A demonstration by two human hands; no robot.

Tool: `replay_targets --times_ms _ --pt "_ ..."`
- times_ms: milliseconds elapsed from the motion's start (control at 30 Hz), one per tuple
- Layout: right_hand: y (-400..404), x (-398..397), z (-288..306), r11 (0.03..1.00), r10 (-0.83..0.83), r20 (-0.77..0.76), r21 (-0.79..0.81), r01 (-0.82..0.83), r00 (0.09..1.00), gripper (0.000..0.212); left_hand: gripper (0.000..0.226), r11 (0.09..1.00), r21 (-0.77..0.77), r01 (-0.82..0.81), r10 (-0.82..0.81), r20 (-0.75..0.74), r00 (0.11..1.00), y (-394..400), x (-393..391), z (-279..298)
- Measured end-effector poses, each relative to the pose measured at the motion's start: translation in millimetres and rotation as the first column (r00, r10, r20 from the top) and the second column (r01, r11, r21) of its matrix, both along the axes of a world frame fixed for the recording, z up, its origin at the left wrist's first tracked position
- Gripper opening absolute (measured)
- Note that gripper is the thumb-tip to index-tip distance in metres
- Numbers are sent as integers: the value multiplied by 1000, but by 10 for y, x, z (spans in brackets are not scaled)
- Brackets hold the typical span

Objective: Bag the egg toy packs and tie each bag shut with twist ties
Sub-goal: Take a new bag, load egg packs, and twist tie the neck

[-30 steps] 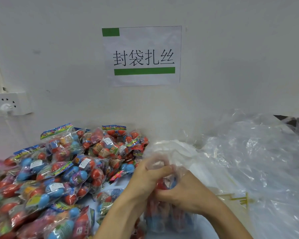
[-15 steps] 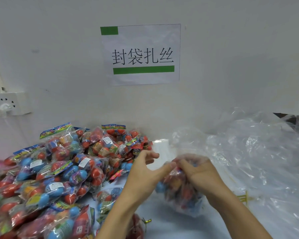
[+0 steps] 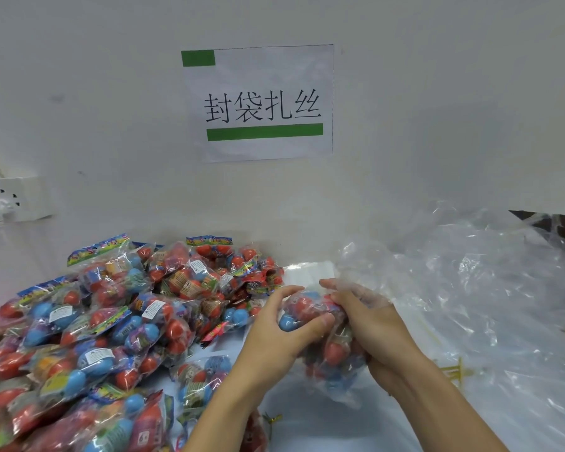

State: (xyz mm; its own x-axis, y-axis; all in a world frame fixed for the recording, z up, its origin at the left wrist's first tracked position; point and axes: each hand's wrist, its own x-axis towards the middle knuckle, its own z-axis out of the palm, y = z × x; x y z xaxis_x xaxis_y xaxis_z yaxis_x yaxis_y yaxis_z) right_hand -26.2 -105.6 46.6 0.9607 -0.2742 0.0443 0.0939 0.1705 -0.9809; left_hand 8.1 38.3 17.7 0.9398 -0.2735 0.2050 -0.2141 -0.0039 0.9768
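Both hands hold a clear plastic bag stuffed with red and blue egg toy packs, lifted just above the table. My left hand curls around its left side, thumb across the front. My right hand grips the right side and the loose top film. A big heap of egg toy packs covers the table to the left. Yellow twist ties lie on the table to the right of my right wrist, and a gold one lies near my left forearm.
A pile of empty clear plastic bags fills the right side. The white wall carries a paper sign and a power socket at the left. A stack of flat white bags lies behind my hands.
The bag's open top has gone from bunched above my hands to pulled down; both hands shifted from gathering the film to wrapping around the filled bag, which tilted slightly right.
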Motion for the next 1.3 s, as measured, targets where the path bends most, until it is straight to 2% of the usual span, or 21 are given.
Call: replay_targets --times_ms 200,467,700,867,1033,1133,1300 --pt "-9 12 -5 998 34 -7 48 -34 999 21 63 1000 -11 -6 5 -17 1000 11 13 -14" --pt "-14 59 -28 994 109 -73 26 -108 991 15 59 999 -52 2 -3 -16 1000 54 15 18" --pt "-4 43 -28 975 124 -69 -176 -134 990 31 61 997 -71 -9 11 18 1000 41 19 14" --pt "-7 -16 -16 956 194 -23 -220 -195 981 39 61 1000 -30 2 0 62 998 29 12 0" --pt "11 -22 -7 978 87 -45 -185 -94 995 25 58 1000 -12 15 -14 120 993 6 -22 2" --pt "8 -31 -6 990 29 -56 -138 -37 998 27 54 998 -25 59 -55 138 989 -2 -52 0" --pt "-47 20 -5 994 -110 -87 14 112 990 26 77 986 -150 74 -53 142 988 -62 -99 43"
